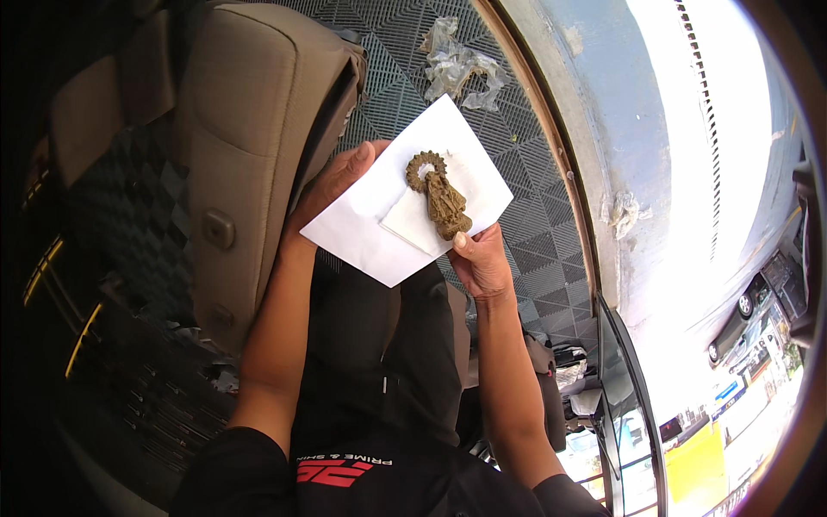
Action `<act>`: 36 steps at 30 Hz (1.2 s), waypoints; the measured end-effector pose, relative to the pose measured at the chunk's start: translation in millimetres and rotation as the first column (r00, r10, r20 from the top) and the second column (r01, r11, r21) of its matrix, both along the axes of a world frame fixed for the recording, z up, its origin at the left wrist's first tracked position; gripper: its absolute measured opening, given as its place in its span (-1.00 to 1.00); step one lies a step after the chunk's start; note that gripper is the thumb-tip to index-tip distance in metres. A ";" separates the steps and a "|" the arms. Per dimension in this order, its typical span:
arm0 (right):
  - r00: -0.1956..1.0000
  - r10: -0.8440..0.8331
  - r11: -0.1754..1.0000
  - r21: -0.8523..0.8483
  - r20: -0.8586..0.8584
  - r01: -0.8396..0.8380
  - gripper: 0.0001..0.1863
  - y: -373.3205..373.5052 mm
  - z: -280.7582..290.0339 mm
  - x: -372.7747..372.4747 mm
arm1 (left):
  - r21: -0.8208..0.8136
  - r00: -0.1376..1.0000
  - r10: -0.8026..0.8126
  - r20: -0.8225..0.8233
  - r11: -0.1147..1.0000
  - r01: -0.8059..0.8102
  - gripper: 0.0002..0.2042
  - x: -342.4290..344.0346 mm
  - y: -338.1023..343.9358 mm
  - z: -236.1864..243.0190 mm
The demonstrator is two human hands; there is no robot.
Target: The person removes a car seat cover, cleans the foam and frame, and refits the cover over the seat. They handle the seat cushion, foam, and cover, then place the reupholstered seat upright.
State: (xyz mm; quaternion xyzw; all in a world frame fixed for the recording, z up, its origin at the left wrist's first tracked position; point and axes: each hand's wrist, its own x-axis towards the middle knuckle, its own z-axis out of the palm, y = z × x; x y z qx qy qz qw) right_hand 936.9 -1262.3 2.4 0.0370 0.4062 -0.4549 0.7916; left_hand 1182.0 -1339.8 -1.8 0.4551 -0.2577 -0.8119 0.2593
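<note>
A white sheet of paper is held out flat and turned cornerwise above my lap. My left hand grips its left edge, the thumb showing and most fingers hidden behind it. At the lower right edge my right hand pinches the sheet, its thumb on top close to the figurine's base. On the sheet lies a small brownish-gold figurine with a notched ring at its upper end. Partly under the figurine is a smaller folded white paper.
To the left stands a large tan padded seat. Crumpled clear plastic lies on the dark gridded floor tiles ahead, and another plastic wad on the pale ground at right. A glass panel with a dark frame stands at lower right.
</note>
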 end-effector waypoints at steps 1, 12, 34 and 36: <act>1.000 -0.003 1.000 -0.004 -0.004 0.003 -0.08 -4.6 12.9 -1.8 | 0.000 0.999 0.014 -0.044 1.000 -0.014 -0.23 -8.2 -6.0 22.6; 0.956 0.195 0.969 -0.104 -0.220 -0.222 -0.25 -34.7 166.3 -62.5 | 0.012 0.925 -0.294 -0.242 0.952 0.306 -0.51 -39.2 -91.2 170.2; 0.716 -0.412 0.811 -0.584 -0.563 0.007 -0.33 -32.6 300.1 -366.0 | -0.406 0.636 -0.759 0.137 0.543 0.735 -0.58 -441.8 -170.4 325.9; 0.715 -0.394 0.830 -0.557 -0.577 0.008 -0.32 -32.4 313.3 -407.8 | -0.008 0.765 -0.618 -0.183 0.779 0.627 -0.60 -479.0 -169.6 322.6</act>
